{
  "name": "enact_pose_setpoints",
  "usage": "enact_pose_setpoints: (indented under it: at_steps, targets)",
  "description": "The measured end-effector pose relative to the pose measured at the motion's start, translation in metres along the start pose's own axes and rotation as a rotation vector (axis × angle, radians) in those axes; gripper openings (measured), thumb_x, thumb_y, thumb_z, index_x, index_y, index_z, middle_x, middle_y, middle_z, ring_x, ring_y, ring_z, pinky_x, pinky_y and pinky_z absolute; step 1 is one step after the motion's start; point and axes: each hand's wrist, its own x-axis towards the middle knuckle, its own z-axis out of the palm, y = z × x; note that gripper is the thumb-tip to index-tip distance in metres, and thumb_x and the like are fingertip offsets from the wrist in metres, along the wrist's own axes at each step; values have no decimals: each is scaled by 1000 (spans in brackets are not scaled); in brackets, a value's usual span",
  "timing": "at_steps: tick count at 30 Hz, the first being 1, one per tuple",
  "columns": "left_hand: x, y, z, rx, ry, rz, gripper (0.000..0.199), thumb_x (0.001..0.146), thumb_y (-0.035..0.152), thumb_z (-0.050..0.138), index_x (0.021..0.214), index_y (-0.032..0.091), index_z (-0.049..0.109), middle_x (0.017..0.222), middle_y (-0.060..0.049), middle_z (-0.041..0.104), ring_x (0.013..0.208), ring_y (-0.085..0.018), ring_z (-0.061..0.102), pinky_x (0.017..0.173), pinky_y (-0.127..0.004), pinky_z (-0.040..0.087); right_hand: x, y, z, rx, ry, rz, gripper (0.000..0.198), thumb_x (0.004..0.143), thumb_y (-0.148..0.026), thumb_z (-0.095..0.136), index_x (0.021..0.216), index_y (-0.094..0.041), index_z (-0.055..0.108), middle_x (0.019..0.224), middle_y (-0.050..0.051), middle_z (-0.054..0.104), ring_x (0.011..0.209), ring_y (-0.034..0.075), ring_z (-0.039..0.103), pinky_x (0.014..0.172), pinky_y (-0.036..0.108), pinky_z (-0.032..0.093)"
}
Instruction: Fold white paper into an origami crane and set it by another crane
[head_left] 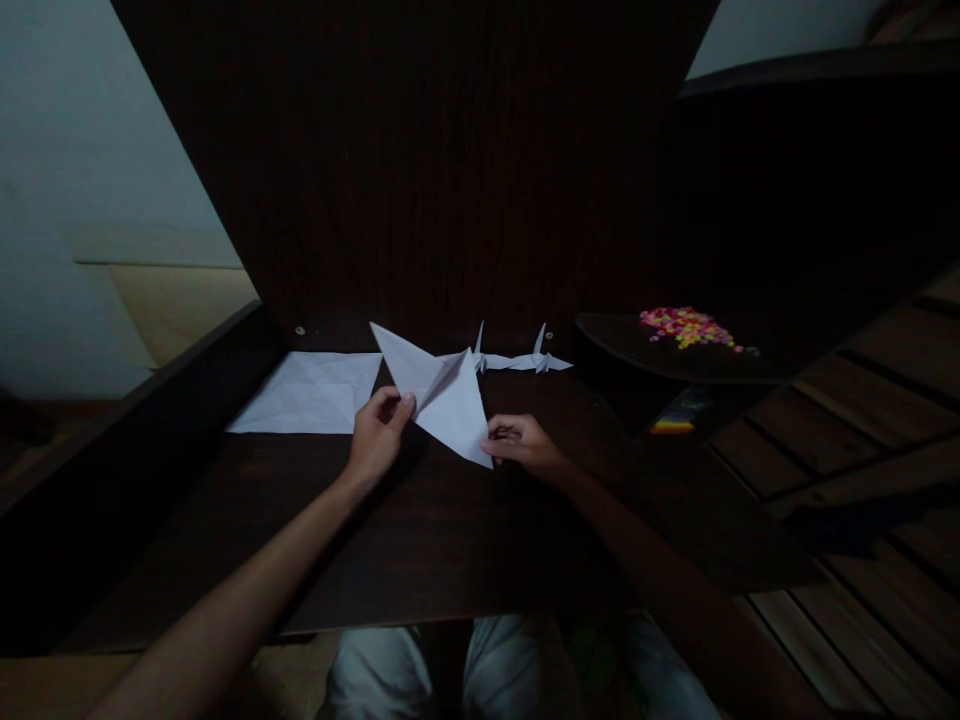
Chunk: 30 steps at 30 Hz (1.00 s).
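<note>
A white sheet of paper (451, 405), partly folded with a raised flap and pointed corners, is held between my two hands above the dark desk. My left hand (380, 425) pinches its lower left edge between thumb and fingers. At the lower right corner, my right hand (523, 443) grips it the same way. Behind the held paper, two folded paper cranes (541, 362) stand in a row, the left one partly hidden by it. A flat creased white sheet (311, 392) lies to the left of my left hand.
A small heap of bright pink, yellow and red bits (686, 327) sits on a rounded shelf (611, 335) at the right. Below it is a box with a rainbow stripe (675, 425). A raised side board (135, 430) bounds the desk (420, 550) on the left.
</note>
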Motion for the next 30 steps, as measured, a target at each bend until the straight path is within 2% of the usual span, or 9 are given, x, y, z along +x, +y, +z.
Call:
enact_pose_setpoints:
  at_steps: [3, 7, 13, 19, 21, 23, 26, 28, 30]
  targets:
    - [2, 2, 1, -276, 40, -203, 25, 71, 37, 74, 68, 16, 60, 62, 2, 55, 59, -11, 51, 60, -22, 43, -1, 2, 0, -49, -49, 21, 32, 61, -41, 80, 68, -15, 63, 60, -2, 58, 52, 9, 51, 51, 22, 38]
    - [1, 5, 4, -526, 0, -359, 24, 64, 30, 79, 66, 15, 62, 66, 1, 59, 58, -10, 51, 55, -20, 42, -1, 9, 1, -137, -105, 22, 37, 58, -47, 81, 65, -14, 64, 62, 0, 62, 55, 11, 55, 52, 23, 40]
    - [-1, 3, 7, -585, -8, -433, 20, 65, 25, 80, 71, 12, 66, 74, -2, 65, 68, -11, 59, 63, -21, 48, -4, 11, 2, -182, -158, -27, 38, 57, -48, 81, 66, -14, 66, 68, 3, 67, 63, 16, 61, 60, 27, 47]
    - [-2, 3, 5, -517, -78, -414, 26, 67, 30, 80, 72, 12, 61, 62, 1, 56, 52, -8, 50, 40, -16, 38, -7, 8, 4, -185, -119, -24, 36, 55, -44, 83, 63, -14, 64, 66, 3, 65, 63, 16, 59, 60, 27, 47]
    - [-3, 4, 5, -503, -50, -432, 33, 66, 31, 81, 84, 14, 60, 72, -1, 61, 59, -11, 56, 42, -18, 43, -8, 6, 5, -196, -91, -33, 36, 55, -43, 83, 62, -15, 63, 66, 2, 64, 63, 15, 59, 60, 27, 46]
    - [-4, 6, 6, -527, -52, -428, 43, 65, 34, 82, 95, 18, 56, 87, -3, 64, 72, -15, 62, 53, -24, 53, -9, 4, 7, -206, -65, -58, 36, 56, -42, 83, 60, -15, 60, 65, 1, 62, 62, 14, 57, 60, 26, 45]
    - [-9, 9, 8, -570, -179, -408, 60, 63, 44, 82, 108, 22, 49, 110, -7, 61, 89, -20, 63, 71, -36, 57, -11, 0, 10, -222, -43, -107, 36, 59, -40, 82, 57, -16, 55, 63, -1, 59, 59, 13, 54, 57, 25, 43]
    - [-14, 11, 10, -537, -284, -398, 72, 60, 46, 82, 117, 25, 44, 123, -10, 55, 94, -22, 63, 73, -38, 57, -12, -1, 13, -235, -42, -130, 35, 61, -39, 80, 58, -17, 54, 63, -1, 57, 59, 12, 53, 57, 25, 42]
    - [-18, 11, 14, -449, -327, -379, 79, 58, 39, 84, 121, 28, 39, 129, -11, 50, 93, -21, 63, 71, -36, 57, -12, -1, 14, -267, -46, -155, 35, 62, -39, 80, 57, -17, 53, 64, -1, 57, 59, 13, 52, 57, 25, 42]
